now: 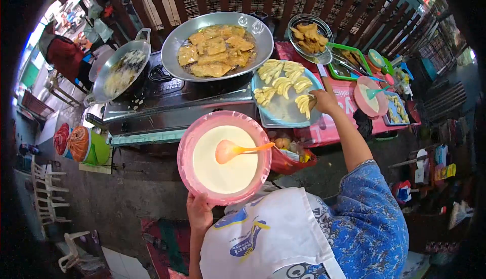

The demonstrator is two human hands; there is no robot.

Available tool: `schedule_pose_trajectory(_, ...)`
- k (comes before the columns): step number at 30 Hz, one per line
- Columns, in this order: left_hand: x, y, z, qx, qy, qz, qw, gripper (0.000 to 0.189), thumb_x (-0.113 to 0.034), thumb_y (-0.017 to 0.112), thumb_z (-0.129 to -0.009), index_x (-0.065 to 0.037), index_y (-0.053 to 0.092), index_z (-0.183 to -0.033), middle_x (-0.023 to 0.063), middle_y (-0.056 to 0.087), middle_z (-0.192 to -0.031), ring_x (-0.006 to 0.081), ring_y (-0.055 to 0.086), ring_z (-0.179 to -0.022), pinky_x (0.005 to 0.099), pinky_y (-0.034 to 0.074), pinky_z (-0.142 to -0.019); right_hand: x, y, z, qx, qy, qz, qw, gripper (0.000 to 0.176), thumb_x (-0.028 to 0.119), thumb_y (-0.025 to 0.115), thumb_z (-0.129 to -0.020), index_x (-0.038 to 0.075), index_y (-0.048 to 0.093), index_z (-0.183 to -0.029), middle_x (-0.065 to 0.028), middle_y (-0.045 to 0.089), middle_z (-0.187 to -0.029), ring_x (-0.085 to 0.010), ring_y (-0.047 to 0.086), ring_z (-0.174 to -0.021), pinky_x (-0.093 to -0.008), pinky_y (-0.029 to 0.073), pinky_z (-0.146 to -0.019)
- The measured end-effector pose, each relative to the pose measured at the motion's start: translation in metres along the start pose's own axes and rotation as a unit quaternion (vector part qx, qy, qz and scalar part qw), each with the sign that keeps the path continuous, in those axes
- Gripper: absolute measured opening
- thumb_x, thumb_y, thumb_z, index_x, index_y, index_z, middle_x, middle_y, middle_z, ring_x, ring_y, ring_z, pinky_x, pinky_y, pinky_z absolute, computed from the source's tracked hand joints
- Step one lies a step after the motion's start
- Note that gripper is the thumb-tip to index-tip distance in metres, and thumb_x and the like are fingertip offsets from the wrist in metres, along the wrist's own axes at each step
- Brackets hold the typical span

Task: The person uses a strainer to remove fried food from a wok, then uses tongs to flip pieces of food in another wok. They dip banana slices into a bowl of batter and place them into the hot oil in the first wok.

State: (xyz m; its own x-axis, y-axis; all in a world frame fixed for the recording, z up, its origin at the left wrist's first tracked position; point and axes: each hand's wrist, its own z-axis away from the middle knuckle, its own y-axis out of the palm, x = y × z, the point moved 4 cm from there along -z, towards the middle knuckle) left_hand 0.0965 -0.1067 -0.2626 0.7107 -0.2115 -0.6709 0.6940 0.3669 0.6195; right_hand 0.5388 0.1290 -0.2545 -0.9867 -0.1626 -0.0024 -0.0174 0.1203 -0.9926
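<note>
Presently, left hand (200, 210): yours, curled on the near rim of the pink basin (185, 162).
Right hand (321, 101): yours, nearly closed, pinching one fanned banana (304, 105) over the blue tray (284, 113).
Pink basin: pale batter (210, 172), orange ladle (226, 151).
Blue tray: further fanned pieces (282, 86), beside the wok (173, 41).

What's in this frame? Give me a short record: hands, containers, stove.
left hand: grips rim of pink bowl
pink bowl: pale batter, orange ladle resting in it
right hand: fingers on a fanned slice at the edge of blue tray
blue tray: more fanned pieces
stove: large pan of golden pieces in oil; smaller pan to its left
clear bowl: browned pieces, behind blue tray
</note>
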Motion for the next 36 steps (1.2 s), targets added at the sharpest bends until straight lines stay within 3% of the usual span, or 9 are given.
schedule_pose_trajectory(2,0.009,0.007,0.001,0.001,-0.011,-0.011,1.000,0.032,-0.003,0.049,-0.074,-0.003,0.043,-0.105,0.0093,0.051,-0.103,0.0205,0.052,-0.093,0.0369,0.046,-0.079,-0.008,0.008,-0.006,0.084,0.010,-0.059,0.995,0.028,0.020,0.052,-0.072,0.009,0.056,-0.098,-0.0140,0.058,-0.088,-0.0260,0.056,-0.084,-0.0359,0.044,-0.071)
schedule_pose_trajectory(6,0.013,0.032,0.003,0.010,-0.003,-0.003,1.000,0.032,-0.003,0.050,-0.073,-0.003,0.043,-0.104,0.0096,0.051,-0.102,0.0205,0.053,-0.092,0.0373,0.046,-0.079,-0.013,0.002,-0.006,0.175,0.078,-0.167,0.967,0.029,0.021,0.056,-0.070,0.005,0.053,-0.095,-0.0120,0.058,-0.083,-0.0213,0.058,-0.075,-0.0354,0.046,-0.062)
schedule_pose_trajectory(8,0.017,0.031,0.001,0.005,-0.006,-0.010,1.000,0.032,-0.002,0.048,-0.072,-0.002,0.043,-0.104,0.0103,0.051,-0.102,0.0209,0.053,-0.092,0.0377,0.046,-0.079,-0.006,-0.003,-0.002,0.250,0.195,-0.397,0.861,0.031,0.020,0.061,-0.069,0.003,0.050,-0.091,-0.0099,0.057,-0.077,-0.0169,0.057,-0.067,-0.0309,0.046,-0.052)
schedule_pose_trajectory(11,0.013,0.043,0.002,0.004,-0.003,-0.023,1.000,0.032,-0.001,0.045,-0.071,-0.001,0.044,-0.103,0.0107,0.051,-0.100,0.0213,0.053,-0.090,0.0380,0.046,-0.078,0.005,-0.011,-0.004,0.241,0.212,-0.466,0.825,0.032,0.019,0.063,-0.070,0.003,0.048,-0.093,-0.0098,0.056,-0.077,-0.0149,0.057,-0.064,-0.0284,0.044,-0.046)
schedule_pose_trajectory(18,0.010,0.024,-0.008,-0.035,-0.011,-0.013,0.999,0.027,0.000,0.044,-0.072,-0.002,0.046,-0.099,0.0089,0.053,-0.094,0.0200,0.055,-0.085,0.0362,0.047,-0.073,0.075,-0.086,-0.025,0.075,0.048,-0.349,0.933,0.024,0.019,0.062,-0.070,0.002,0.051,-0.085,-0.0055,0.053,-0.064,-0.0104,0.050,-0.051,-0.0235,0.040,-0.041)
schedule_pose_trajectory(24,-0.001,0.007,-0.011,-0.046,0.005,-0.048,0.998,0.034,-0.001,0.043,-0.074,-0.002,0.042,-0.108,0.0090,0.052,-0.099,0.0196,0.054,-0.087,0.0361,0.048,-0.071,0.204,-0.139,-0.025,0.133,-0.049,-0.486,0.863,0.016,0.013,0.058,-0.075,0.006,0.049,-0.085,-0.0005,0.052,-0.067,-0.0056,0.047,-0.057,-0.0189,0.038,-0.043)
schedule_pose_trajectory(30,-0.025,-0.006,-0.004,-0.081,0.017,-0.011,0.996,0.026,-0.002,0.047,-0.072,-0.004,0.048,-0.098,0.0059,0.055,-0.089,0.0151,0.056,-0.077,0.0327,0.049,-0.067,0.325,-0.080,-0.012,0.283,-0.095,-0.555,0.776,0.020,0.016,0.057,-0.076,0.003,0.048,-0.089,-0.0053,0.055,-0.076,-0.0129,0.054,-0.061,-0.0243,0.043,-0.049)
schedule_pose_trajectory(31,-0.032,-0.008,0.000,-0.082,0.011,-0.010,0.997,0.027,-0.002,0.047,-0.071,-0.004,0.048,-0.098,0.0057,0.055,-0.089,0.0151,0.056,-0.077,0.0326,0.049,-0.067,0.336,-0.084,-0.010,0.184,-0.201,-0.444,0.854,0.027,0.018,0.058,-0.074,0.003,0.048,-0.094,-0.0099,0.056,-0.079,-0.0206,0.056,-0.066,-0.0299,0.044,-0.057)
schedule_pose_trajectory(36,-0.052,-0.033,0.005,-0.112,0.014,-0.007,0.994,0.028,-0.003,0.047,-0.069,-0.004,0.048,-0.097,0.0059,0.055,-0.089,0.0154,0.056,-0.077,0.0326,0.049,-0.068,0.359,-0.098,0.022,0.142,-0.345,-0.078,0.925,0.031,0.013,0.057,-0.069,0.006,0.047,-0.098,-0.0123,0.056,-0.084,-0.0286,0.055,-0.079,-0.0371,0.043,-0.067)
